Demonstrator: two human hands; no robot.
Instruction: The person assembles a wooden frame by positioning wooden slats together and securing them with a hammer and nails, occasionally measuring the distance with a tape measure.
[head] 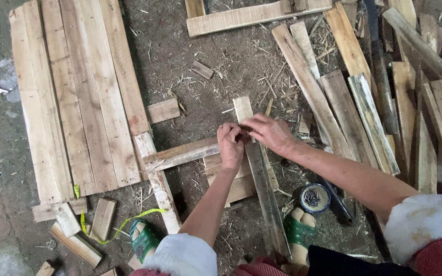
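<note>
Hands: both hands meet over one narrow wooden slat [262, 179] that lies on the ground and runs from the sandalled foot up toward the middle of the view.
Left hand: left hand [231, 147] rests on the slat where a second plank [182, 154] crosses under it; its fingers [229, 130] are bent and drawn narrow, tips pressed down at the slat's left edge. Whether they pinch something small I cannot tell.
Right hand: right hand [271, 134] comes from the right, its fingers [246, 124] stretched to the left and close together, touching the tips of the left hand on the slat.
Crossing plank: grey at its right end, it lies almost level, pointing left toward the big panel.
Panel: wide panel of pale boards [78, 97] lies flat on the left, well apart from the hands.
Nail bowl: small round blue-rimmed bowl of dark nails [314, 198] stands on the ground just beside the right foot, near the slat.
Feet: two feet in green sandals; left foot [143, 239] near the yellow tape, right foot [300, 230] touching the lower part of the slat.
Tape: yellow-green measuring tape [121, 224] curls on the ground below the panel.
Loose wood: pile of rough planks [384, 102] lies on the right; short offcuts [102, 219] lie at the lower left.
Ground: dirt floor [180, 46] is covered with wood chips and splinters.
</note>
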